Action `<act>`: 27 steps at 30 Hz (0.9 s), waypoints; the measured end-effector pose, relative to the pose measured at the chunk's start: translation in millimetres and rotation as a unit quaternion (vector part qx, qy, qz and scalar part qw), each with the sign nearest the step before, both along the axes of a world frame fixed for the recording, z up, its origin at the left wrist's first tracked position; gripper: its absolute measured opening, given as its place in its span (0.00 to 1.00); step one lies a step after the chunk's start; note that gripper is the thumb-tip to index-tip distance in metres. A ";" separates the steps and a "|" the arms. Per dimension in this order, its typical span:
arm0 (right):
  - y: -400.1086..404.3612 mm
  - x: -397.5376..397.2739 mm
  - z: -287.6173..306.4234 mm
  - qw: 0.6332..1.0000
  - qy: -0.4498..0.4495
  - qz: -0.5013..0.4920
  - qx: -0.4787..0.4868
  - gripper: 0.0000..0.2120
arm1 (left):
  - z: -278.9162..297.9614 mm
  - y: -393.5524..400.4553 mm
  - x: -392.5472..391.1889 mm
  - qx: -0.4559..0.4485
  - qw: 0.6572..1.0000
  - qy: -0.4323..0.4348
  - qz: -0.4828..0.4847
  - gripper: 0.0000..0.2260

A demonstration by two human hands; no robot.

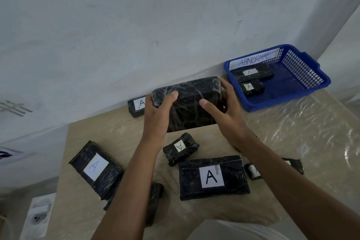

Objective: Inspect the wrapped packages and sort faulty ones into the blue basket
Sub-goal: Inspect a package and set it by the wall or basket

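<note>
I hold a large black wrapped package [190, 103] up above the table, its plain side facing me with no label showing. My left hand [158, 115] grips its left end, thumb on the front face. My right hand [226, 111] grips its right end. The blue basket [303, 91], labelled ABNORMAL, stands at the back right and holds two black packages [253, 73] marked A. On the table lie more wrapped packages: a large one [213, 177] with an A label, a small one [180, 148], and one at the left [96, 169].
Another labelled package [136, 105] lies against the wall behind my left hand. One small package [253, 170] lies under my right forearm and another [154, 198] under my left. Clear plastic film [302, 132] covers the wooden table. A white wall rises close behind.
</note>
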State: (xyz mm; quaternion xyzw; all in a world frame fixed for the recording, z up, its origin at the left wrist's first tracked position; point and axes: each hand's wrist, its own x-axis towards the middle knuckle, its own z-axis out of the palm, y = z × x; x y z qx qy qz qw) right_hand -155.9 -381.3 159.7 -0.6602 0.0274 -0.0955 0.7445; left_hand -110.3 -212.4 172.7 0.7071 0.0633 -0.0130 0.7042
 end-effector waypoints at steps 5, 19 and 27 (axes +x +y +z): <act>-3.4 5.0 2.9 0.998 -0.003 -0.051 0.031 0.19 | -1.3 1.6 -6.8 0.046 0.995 -0.072 -0.041 0.16; 1.2 11.4 4.0 0.998 0.022 -0.023 0.053 0.14 | -2.3 0.8 -4.8 0.083 0.993 -0.083 0.034 0.12; -0.5 10.2 -0.8 0.998 0.000 -0.055 0.004 0.14 | -0.4 3.7 -11.3 0.100 0.991 -0.087 -0.021 0.16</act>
